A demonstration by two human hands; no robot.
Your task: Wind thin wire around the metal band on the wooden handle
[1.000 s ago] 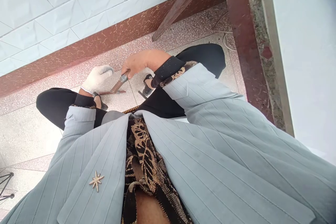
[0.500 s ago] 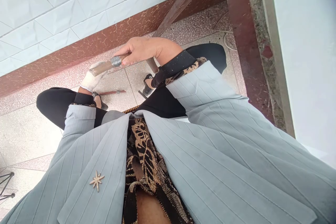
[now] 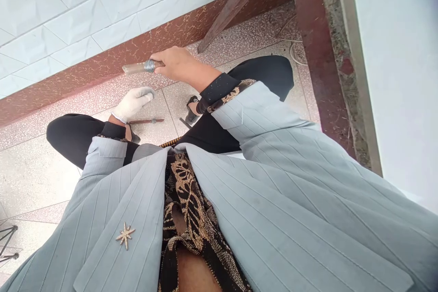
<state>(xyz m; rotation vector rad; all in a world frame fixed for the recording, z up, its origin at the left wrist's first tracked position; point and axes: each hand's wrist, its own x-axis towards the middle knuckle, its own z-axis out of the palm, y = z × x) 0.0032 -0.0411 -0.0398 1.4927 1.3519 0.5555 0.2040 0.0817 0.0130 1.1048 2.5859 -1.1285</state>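
Observation:
My right hand (image 3: 176, 64) is bare and wrapped round a wire-bound wooden tool (image 3: 135, 69). The pale wooden end points left, with turns of silver wire close to my fingers; the rest of the tool is hidden behind my hand. Lower and to the left, my left hand (image 3: 132, 102) wears a white knitted glove with greyish fingertips. Its thumb and fingers are drawn together, and whatever is in them, if anything, cannot be made out. The two hands are apart, and the tool does not touch the glove. Just below the glove, a thin brown rod (image 3: 147, 121) lies on the floor.
A white tiled wall (image 3: 112, 7) with a red-brown skirting (image 3: 102, 61) runs along the far side. A slanting wooden brace (image 3: 227, 13) and a dark red post (image 3: 313, 32) stand at the right. My black-clad knees flank the tiled floor (image 3: 30, 182). A pale cord (image 3: 294, 52) lies near the post.
My right hand has lifted the wooden tool up and away from the gloved hand, towards the skirting. My left hand, earlier partly behind the tool, now shows in full, farther right.

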